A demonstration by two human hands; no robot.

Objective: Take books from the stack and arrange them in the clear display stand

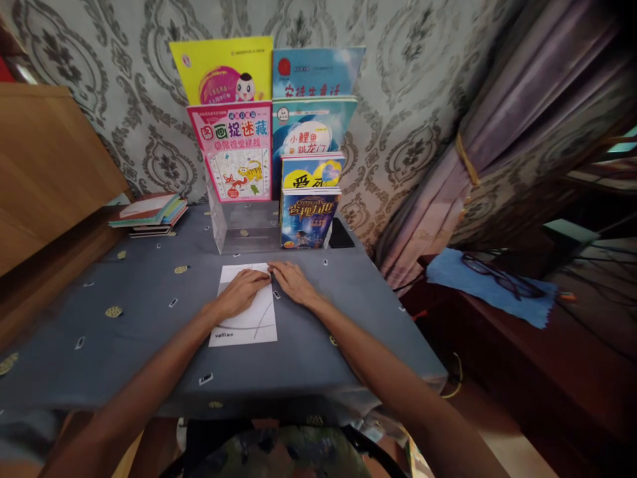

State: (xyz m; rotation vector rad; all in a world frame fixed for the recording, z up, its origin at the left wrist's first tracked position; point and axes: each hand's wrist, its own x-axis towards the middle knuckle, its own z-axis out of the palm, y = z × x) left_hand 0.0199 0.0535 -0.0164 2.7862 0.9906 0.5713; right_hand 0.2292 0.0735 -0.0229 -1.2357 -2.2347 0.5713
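A white sheet of paper [253, 322] with a printed word and curved lines lies on the grey tablecloth [149, 292]. My left hand [243, 290] rests flat on the paper's upper part, fingers stretched forward. My right hand [292, 280] lies flat beside it at the paper's top right corner, fingers extended and touching the sheet's edge. The two hands almost meet at their fingertips. Neither hand holds anything.
A clear tiered stand [249, 229] at the table's back holds several children's books [233, 149]. A stack of thin books [149, 214] lies back left. A dark phone [341, 234] sits by the stand. A curtain [478, 146] and blue cloth with glasses [492, 279] are right.
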